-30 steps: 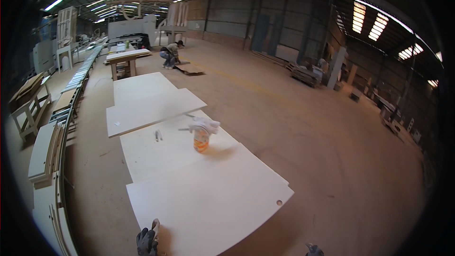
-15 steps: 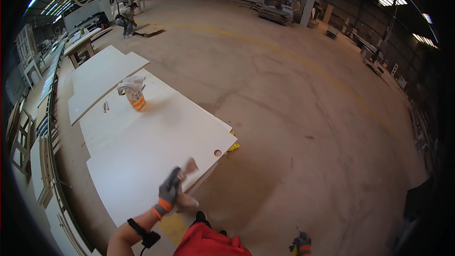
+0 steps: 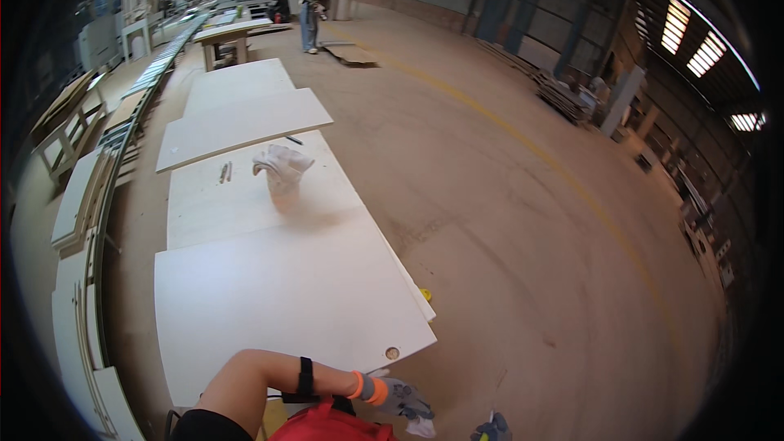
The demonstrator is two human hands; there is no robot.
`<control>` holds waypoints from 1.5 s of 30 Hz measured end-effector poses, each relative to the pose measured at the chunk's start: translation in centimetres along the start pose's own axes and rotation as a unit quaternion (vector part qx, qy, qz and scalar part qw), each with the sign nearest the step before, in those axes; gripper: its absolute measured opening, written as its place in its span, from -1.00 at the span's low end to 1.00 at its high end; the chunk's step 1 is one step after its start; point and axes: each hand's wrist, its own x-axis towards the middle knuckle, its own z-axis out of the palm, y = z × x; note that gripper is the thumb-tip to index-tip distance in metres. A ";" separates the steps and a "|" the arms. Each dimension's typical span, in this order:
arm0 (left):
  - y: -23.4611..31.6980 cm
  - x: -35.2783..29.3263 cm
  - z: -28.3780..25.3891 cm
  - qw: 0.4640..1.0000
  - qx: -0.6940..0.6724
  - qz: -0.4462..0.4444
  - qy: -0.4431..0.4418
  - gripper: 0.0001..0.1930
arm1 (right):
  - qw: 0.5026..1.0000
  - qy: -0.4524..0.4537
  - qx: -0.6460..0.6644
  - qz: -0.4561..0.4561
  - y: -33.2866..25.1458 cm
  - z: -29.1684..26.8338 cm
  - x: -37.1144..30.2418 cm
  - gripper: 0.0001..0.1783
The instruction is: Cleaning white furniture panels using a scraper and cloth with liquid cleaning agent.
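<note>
My left hand (image 3: 406,399), in a grey glove with an orange cuff, reaches across in front of my body, beyond the near edge of the white panel (image 3: 278,302). A crumpled white rag (image 3: 421,427) shows beneath its fingertips, held in the hand. At the lower edge, my right hand (image 3: 496,426) is also gloved and only partly in view. It is closed round a yellow-handled tool (image 3: 483,438), whose kind I cannot make out. The panel has a round hole (image 3: 392,354) near its right corner.
A container draped with a pale cloth (image 3: 283,171) stands on the boards, near small slim tools (image 3: 224,171) and a dark pen-like item (image 3: 294,140). Something yellow (image 3: 425,295) shows under the panel's right edge. A roller conveyor (image 3: 167,57) runs along the left. A person (image 3: 313,15) stands far off.
My left hand has moved right with the rag, off the panel and toward my right hand. The view has turned right and lifted. The distant person has risen from a stoop.
</note>
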 end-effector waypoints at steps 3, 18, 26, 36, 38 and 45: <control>0.7 -6.2 -5.3 0.982 -0.076 -0.156 0.076 -0.54 | 0.997 0.039 0.043 -0.045 -5.9 5.5 3.7 -0.67; -9.2 -44.4 -24.9 0.352 0.103 -0.521 0.771 -0.54 | 0.787 -0.423 -0.366 -0.261 -12.5 59.1 27.4 -0.19; -14.7 -44.0 -25.8 0.315 0.206 -0.800 0.467 -0.13 | 0.538 -0.382 -0.591 -0.465 1.4 80.7 29.6 -0.29; -18.2 -36.8 -23.5 0.547 0.190 -0.595 0.557 0.06 | 0.634 -0.351 -0.441 -0.529 -1.4 80.0 31.5 -0.43; -19.6 -38.0 -22.2 0.528 0.159 -0.584 0.596 0.10 | 0.640 -0.254 -0.353 -0.634 -5.6 79.7 22.5 -0.47; -21.5 -34.7 -26.5 0.539 -0.011 -0.410 0.736 0.07 | 0.382 -0.320 -0.527 -0.688 -5.6 79.5 8.5 0.08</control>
